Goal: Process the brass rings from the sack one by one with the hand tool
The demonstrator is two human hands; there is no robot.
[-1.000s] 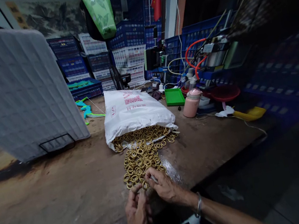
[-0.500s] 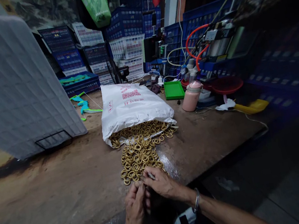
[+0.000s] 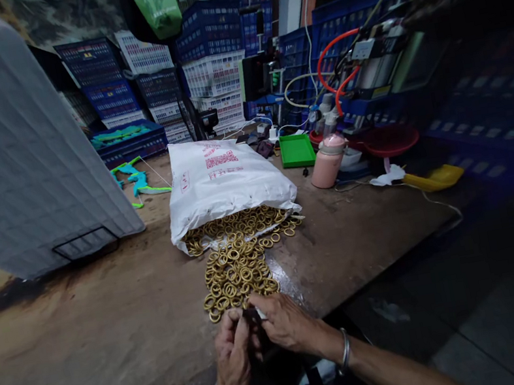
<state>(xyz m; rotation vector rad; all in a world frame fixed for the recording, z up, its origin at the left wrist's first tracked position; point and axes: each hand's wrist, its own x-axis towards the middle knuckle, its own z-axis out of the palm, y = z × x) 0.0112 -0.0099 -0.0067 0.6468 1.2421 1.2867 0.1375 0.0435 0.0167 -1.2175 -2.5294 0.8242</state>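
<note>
A white sack (image 3: 228, 181) with red print lies on the table, its open mouth facing me. Brass-coloured rings (image 3: 236, 272) spill from it toward the table's front edge. Just in front of the rings, my left hand (image 3: 232, 349) is closed, fingertips pinched on something too small to make out. Close beside it on the right, my right hand (image 3: 285, 323) is closed too, with a small pale, shiny piece showing between thumb and fingers; what it is I cannot tell. A metal bangle (image 3: 345, 351) circles my right wrist.
A grey quilted panel (image 3: 25, 147) stands at the left. Behind the sack are a green tray (image 3: 297, 151), a pink bottle (image 3: 328, 163) and stacked crates (image 3: 216, 75). A red dish (image 3: 390, 140) and yellow scoop (image 3: 435, 179) sit at the right, below a machine with orange tubes.
The two hands have moved slightly apart at the fingertips, and the right hand has turned a little. The view has shifted slightly.
</note>
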